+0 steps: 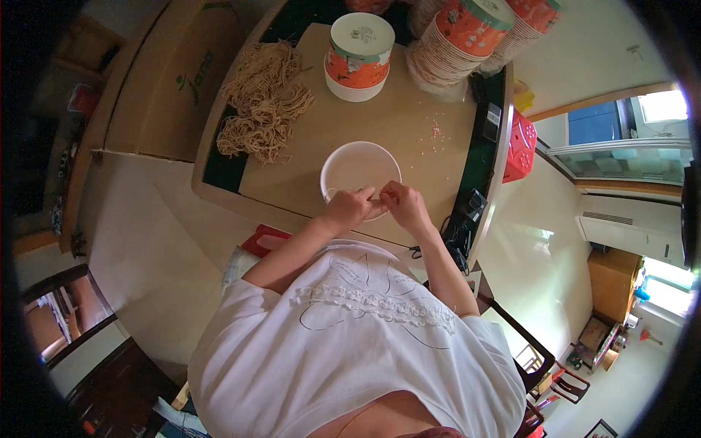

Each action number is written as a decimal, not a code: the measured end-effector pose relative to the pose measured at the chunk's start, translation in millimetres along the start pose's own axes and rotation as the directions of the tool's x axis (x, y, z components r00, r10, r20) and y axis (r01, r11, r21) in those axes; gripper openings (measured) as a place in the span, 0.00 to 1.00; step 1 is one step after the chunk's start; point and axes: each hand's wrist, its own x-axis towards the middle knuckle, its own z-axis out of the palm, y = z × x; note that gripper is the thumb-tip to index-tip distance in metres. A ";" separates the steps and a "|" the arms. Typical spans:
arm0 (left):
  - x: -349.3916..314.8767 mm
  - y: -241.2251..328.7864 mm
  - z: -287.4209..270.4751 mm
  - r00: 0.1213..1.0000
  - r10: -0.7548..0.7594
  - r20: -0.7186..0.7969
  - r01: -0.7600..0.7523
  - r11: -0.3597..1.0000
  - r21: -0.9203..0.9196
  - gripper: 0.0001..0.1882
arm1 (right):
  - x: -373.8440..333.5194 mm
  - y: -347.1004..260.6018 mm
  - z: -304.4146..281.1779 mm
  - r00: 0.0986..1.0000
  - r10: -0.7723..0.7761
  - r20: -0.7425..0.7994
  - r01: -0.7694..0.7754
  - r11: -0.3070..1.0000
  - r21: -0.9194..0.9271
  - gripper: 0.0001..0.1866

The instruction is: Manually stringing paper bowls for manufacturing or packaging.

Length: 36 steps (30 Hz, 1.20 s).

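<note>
Over the near rim of a round white paper tub (pixel 334 162), my left hand (pixel 352 209) and my right hand (pixel 406 206) meet with fingertips almost touching. Both are closed in a pinch. Whatever lies between the fingers is too small to make out. A thin pale strand seems to show by the left hand at the tub's rim. Beyond the tub, an upturned orange-and-green printed paper tub (pixel 356 71) rests on the cardboard-covered table. Tangled tan cords (pixel 266 102) lie in a heap at the table's far left.
Tall stacks of nested paper tubs (pixel 447 55) stand at the far right. Small pink bits (pixel 436 131) are scattered on the cardboard (pixel 292 171). Black cables and an adapter (pixel 475 204) lie along the right edge. A large cardboard box (pixel 157 87) stands left of the table.
</note>
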 end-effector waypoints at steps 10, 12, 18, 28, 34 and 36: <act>-5.7 -4.7 3.9 0.992 0.120 0.027 -0.121 0.992 0.030 0.06 | -7.3 3.7 3.9 0.967 -0.164 -0.195 0.145 0.984 -0.107 0.04; -7.2 -5.0 5.9 0.996 0.068 0.063 -0.072 0.995 0.066 0.07 | -5.0 7.0 3.1 0.967 -0.157 -0.200 0.151 0.987 -0.045 0.04; -4.4 -3.8 2.9 0.991 0.122 0.060 -0.123 0.992 0.013 0.05 | -0.4 5.3 -0.6 0.986 -0.092 -0.141 0.099 0.994 0.045 0.04; 2.1 -2.4 11.1 0.997 -0.005 0.080 0.013 0.994 -0.105 0.06 | 0.9 12.2 0.1 0.982 -0.158 -0.101 0.165 0.984 0.067 0.03; -0.2 -18.4 24.1 0.985 -0.126 0.115 0.170 0.786 -0.595 0.02 | -9.0 7.8 1.1 0.972 -0.218 -0.084 0.219 0.976 0.002 0.02; 5.4 -21.3 18.9 0.746 -0.326 0.581 0.654 0.192 -0.732 0.04 | -12.6 6.0 3.3 0.975 -0.198 -0.096 0.198 0.980 -0.008 0.02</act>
